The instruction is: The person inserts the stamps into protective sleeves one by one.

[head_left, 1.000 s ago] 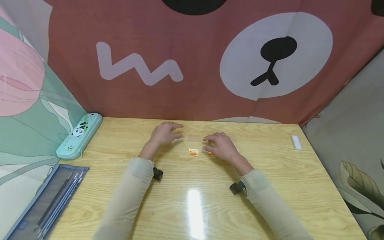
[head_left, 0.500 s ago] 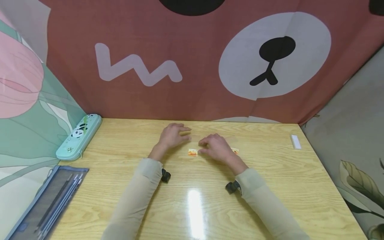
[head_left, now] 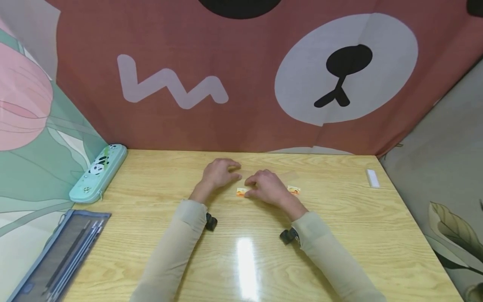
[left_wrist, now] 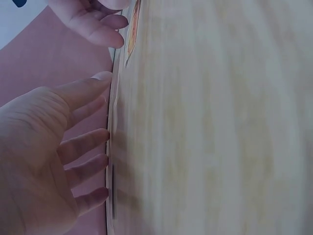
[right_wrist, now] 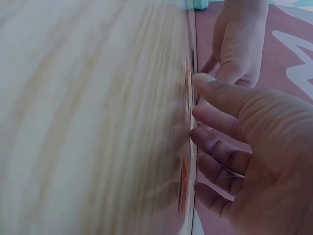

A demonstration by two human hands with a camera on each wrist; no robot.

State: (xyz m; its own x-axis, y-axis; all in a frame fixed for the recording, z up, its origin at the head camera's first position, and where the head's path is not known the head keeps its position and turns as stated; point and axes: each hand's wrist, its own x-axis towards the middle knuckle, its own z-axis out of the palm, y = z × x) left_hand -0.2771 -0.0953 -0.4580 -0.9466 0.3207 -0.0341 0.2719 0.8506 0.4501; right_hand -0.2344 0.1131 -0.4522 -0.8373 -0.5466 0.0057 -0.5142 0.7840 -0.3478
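Observation:
Two small flat cards printed in orange and yellow lie on the wooden table. The middle card (head_left: 241, 192) is partly covered by my right thumb, while the other card (head_left: 294, 190) sits to the right of that hand. My right hand (head_left: 267, 187) hovers low with loosely bent fingers and a thumb at the middle card's edge; whether it touches is unclear. My left hand (head_left: 220, 173) is just left of it, fingers spread and relaxed, with nothing visible between them. In the right wrist view, the right-hand fingers (right_wrist: 215, 144) hold nothing visible.
A mint panda pencil case (head_left: 99, 173) stands at the back left. Nearer lies a mesh pouch (head_left: 75, 251) with several pencils. A small white block (head_left: 372, 178) lies at the right. A bear-print cloth (head_left: 170, 126) hangs along the table's back edge.
My left hand has moved right, towards the other hand. My right hand has slid left, uncovering the right card and now overlapping part of the middle card.

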